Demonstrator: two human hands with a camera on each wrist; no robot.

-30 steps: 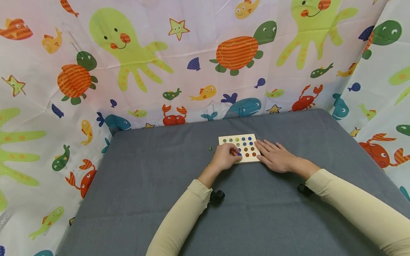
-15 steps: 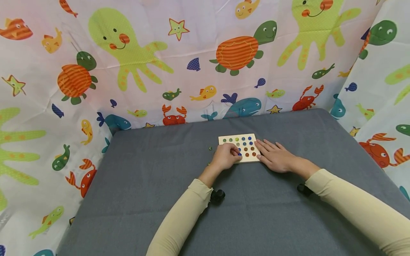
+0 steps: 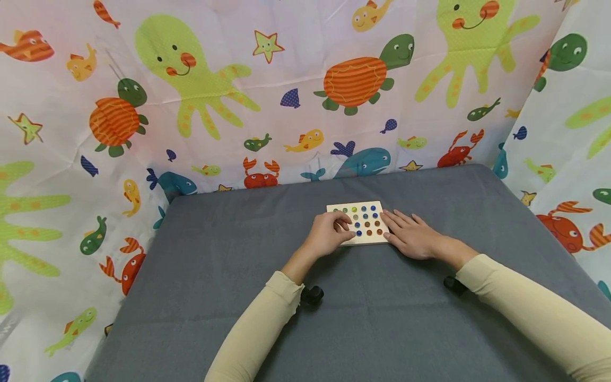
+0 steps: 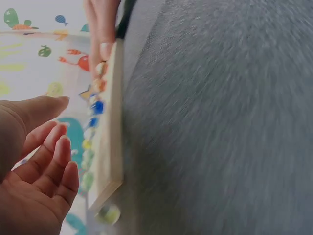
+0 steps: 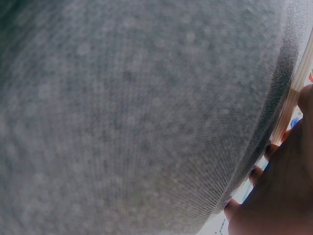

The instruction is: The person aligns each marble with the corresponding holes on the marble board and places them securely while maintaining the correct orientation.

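Observation:
A light wooden board point(image 3: 369, 240) holds rows of glass marbles in green, yellow, blue and orange-brown. My left hand point(image 3: 326, 232) is over the board's left part, its fingers loosely bent close beside a blue marble point(image 3: 359, 233) in the front row. In the left wrist view, the thumb and fingers of this left hand point(image 4: 39, 161) are spread apart with nothing between them. My right hand point(image 3: 412, 235) lies flat, fingertips at the board's right edge. The left hand covers some left-hand places on the board.
A loose clear-greenish marble point(image 4: 108, 214) lies off the board's near corner in the left wrist view. Grey cloth point(image 3: 215, 276) covers the table. Behind it hangs a curtain point(image 3: 296, 53) printed with sea animals.
My left hand has let go of the blue marble, which now sits in the front row, and has drawn back slightly to the left. My right hand stays in place.

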